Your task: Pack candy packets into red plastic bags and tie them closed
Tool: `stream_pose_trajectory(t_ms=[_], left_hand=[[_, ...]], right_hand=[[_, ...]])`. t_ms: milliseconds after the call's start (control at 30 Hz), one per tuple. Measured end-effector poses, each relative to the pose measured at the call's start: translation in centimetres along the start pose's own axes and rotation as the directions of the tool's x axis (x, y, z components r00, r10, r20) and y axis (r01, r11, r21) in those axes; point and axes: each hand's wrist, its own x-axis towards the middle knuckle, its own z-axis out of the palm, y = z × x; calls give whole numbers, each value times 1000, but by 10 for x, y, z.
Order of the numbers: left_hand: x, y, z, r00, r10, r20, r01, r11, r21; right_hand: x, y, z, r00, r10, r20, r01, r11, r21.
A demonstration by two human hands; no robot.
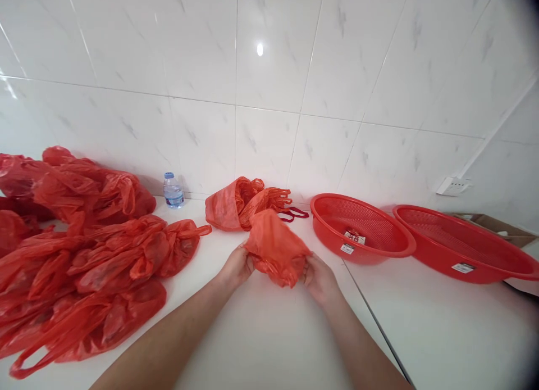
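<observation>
Both my hands hold one red plastic bag (275, 246) just above the white counter (269, 334). My left hand (236, 266) grips its left side with fingers curled into the plastic. My right hand (320, 277) pinches its right lower edge, fingers closed. The bag is crumpled and hangs between the two hands. Right behind it lies a stack of flat red bags (240, 202) with their handles pointing right.
A large heap of filled, knotted red bags (84, 255) covers the left of the counter. A small water bottle (173, 190) stands by the tiled wall. Two red plastic colander basins (360, 228) (463, 249) sit at the right, with a cardboard box (497, 224) behind.
</observation>
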Motion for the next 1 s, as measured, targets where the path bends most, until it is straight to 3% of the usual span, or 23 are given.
stream_pose_trajectory(t_ms=[167,267,367,433,500,533,567,667,733,800,833,933,967,1000], left_hand=[[14,7,-19,988,-4,-153,11,999,43],[12,3,-22,981,36,-189,-8,989,146],[2,3,-21,957,158,-244,-90,960,266],[-7,6,-19,932,335,-137,-243,859,450],[-15,9,-14,871,475,125,-443,650,617],[-18,9,-11,840,482,247,-514,565,645],[-20,9,-7,838,455,301,-532,557,637],[-20,3,3,945,290,150,-326,808,491],[-16,-1,6,977,212,11,-201,904,376],[-12,-2,7,975,212,-71,-180,932,314],[-11,-3,6,971,213,-106,-176,942,286],[-12,-2,5,961,209,-182,-168,961,218],[-13,-3,6,958,207,-197,-167,966,198],[-14,-3,8,957,203,-209,-167,970,178]], right_hand=[[17,-22,-36,986,-59,-155,68,996,57],[15,-27,-38,982,-65,-179,75,996,51],[9,-28,-31,983,-84,-166,88,996,16],[5,-28,-25,983,-99,-154,95,995,-30],[2,-29,-21,984,-112,-140,100,991,-93],[0,-30,-21,984,-120,-130,103,986,-132],[0,-31,-21,984,-129,-121,107,978,-177],[-1,-35,-25,976,-169,-135,114,932,-343],[-1,-41,-29,954,-227,-194,118,885,-451],[-4,-48,-30,889,-401,-220,180,748,-639],[-7,-51,-27,828,-528,-188,225,621,-751],[-22,-56,-10,578,-815,45,308,168,-936],[-29,-54,-1,537,-836,109,334,92,-938],[-35,-50,8,538,-827,164,367,55,-929]])
